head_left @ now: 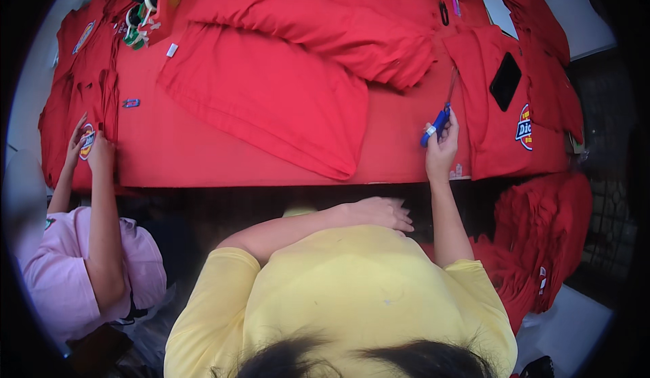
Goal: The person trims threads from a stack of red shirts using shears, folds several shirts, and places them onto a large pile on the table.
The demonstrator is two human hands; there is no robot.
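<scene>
Tool with a blue handle [438, 125] sits in the person's right hand [442, 149], over the red worktop [399, 158]. The fingers are wrapped around the handle, which has a bit of white on it. A thin metal part sticks out past the fingers and points away from the person. The left hand [379, 213] holds nothing that I can see. Its fingers are loose and stretched out, and it is a little blurry. It is in front of the yellow shirt [379, 283], nearer to the person than the worktop's edge.

Just to the right of the right hand is a flat red cloth [484, 144] with a round badge [524, 129]. A black phone [505, 81] lies on it, farther up and to the right. Past the phone is a piece of white paper [497, 14]. A big heap of red cloth [542, 222] is down to the right of the right hand. To its left, a large folded red cloth [271, 100] lies on the worktop. Far left of both hands, a person in a pink shirt [64, 263] has both hands [101, 151] at another round badge [87, 141].
</scene>
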